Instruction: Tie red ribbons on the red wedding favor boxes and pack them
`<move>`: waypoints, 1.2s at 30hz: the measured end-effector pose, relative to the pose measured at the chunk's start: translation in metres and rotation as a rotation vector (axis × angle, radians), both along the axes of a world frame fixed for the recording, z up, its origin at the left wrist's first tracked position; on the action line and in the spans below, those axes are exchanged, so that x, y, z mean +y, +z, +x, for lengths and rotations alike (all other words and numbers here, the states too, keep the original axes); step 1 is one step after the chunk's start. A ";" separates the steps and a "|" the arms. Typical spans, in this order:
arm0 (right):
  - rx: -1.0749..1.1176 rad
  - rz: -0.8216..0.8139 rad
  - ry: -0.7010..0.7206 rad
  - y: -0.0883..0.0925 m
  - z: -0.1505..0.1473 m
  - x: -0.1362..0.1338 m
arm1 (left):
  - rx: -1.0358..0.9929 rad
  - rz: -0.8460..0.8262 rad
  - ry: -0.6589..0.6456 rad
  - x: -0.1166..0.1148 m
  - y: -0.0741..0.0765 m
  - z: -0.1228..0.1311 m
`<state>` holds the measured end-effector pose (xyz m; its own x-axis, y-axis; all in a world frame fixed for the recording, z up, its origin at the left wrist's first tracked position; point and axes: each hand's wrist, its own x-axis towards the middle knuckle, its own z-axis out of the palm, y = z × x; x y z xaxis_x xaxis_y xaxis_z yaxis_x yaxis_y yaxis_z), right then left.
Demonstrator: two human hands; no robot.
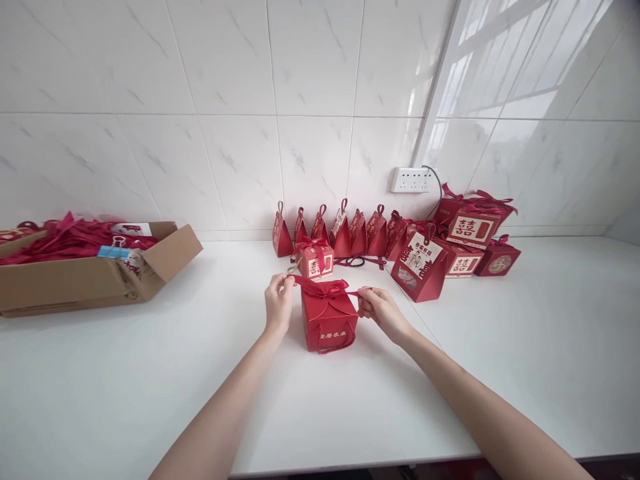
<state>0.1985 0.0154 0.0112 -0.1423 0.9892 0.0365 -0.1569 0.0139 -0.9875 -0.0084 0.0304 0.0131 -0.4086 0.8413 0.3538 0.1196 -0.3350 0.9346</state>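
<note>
Glossy white marbled wall tiles (225, 100) straight beyond the hands, meeting a second tiled wall at a corner off to the right. White socket strip (411, 179) near that corner, dark cable trailing down. Bright window reflection (505, 60) on the right-hand tiles. White bench (100, 387) spreading under and around.

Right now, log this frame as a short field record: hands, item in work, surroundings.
left hand: pinching one ribbon end
right hand: pinching the other ribbon end
item: red gift box with ribbon bow on top
surface: white counter
left side: cardboard box of red ribbons
behind: row of red pouch boxes, finished boxes
</note>
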 end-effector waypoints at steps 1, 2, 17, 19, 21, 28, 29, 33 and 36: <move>0.003 0.017 -0.017 0.001 0.000 -0.001 | 0.008 0.010 0.010 -0.002 0.002 0.000; 0.010 0.030 -0.034 0.002 0.000 -0.002 | 0.014 0.020 0.017 -0.003 0.005 0.000; 0.493 0.184 -0.361 0.017 0.025 0.008 | -0.382 0.241 0.197 0.009 0.006 -0.025; 0.587 0.181 -0.389 0.021 0.027 0.008 | -0.460 0.244 0.248 0.010 0.010 -0.030; 0.654 0.170 -0.418 0.023 0.030 0.008 | -0.534 0.236 0.293 0.011 0.014 -0.034; 0.770 0.134 -0.480 0.027 0.046 0.013 | -0.751 0.174 0.409 0.011 0.023 -0.049; 0.776 0.141 -0.494 0.027 0.048 0.013 | -0.772 0.166 0.422 0.011 0.023 -0.051; 0.796 0.177 -0.485 0.028 0.052 0.013 | -0.812 0.134 0.480 0.010 0.025 -0.057; 0.808 0.184 -0.446 0.027 0.054 0.012 | -0.810 0.118 0.516 0.010 0.025 -0.060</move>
